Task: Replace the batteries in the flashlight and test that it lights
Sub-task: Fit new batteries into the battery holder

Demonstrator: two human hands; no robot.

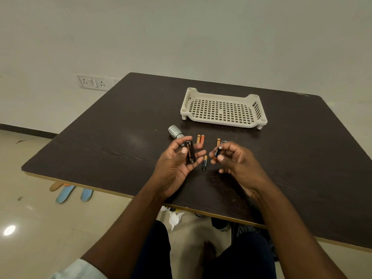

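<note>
Now my left hand [177,160] fingers grip the battery holder [190,152] slots-up for loading; my right hand [231,158] fingers pinch a battery [218,151] at its three o'clock; the flashlight body [175,133] lies at eleven on the table [120,127].

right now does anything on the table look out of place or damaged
Nothing looks damaged. Loose orange-and-black batteries lie scattered on the dark wooden table, outside the empty cream perforated plastic tray.

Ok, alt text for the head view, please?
Left hand holds a black battery holder; right hand pinches a battery. On the dark table: loose batteries, silver flashlight body, empty white tray.
</note>
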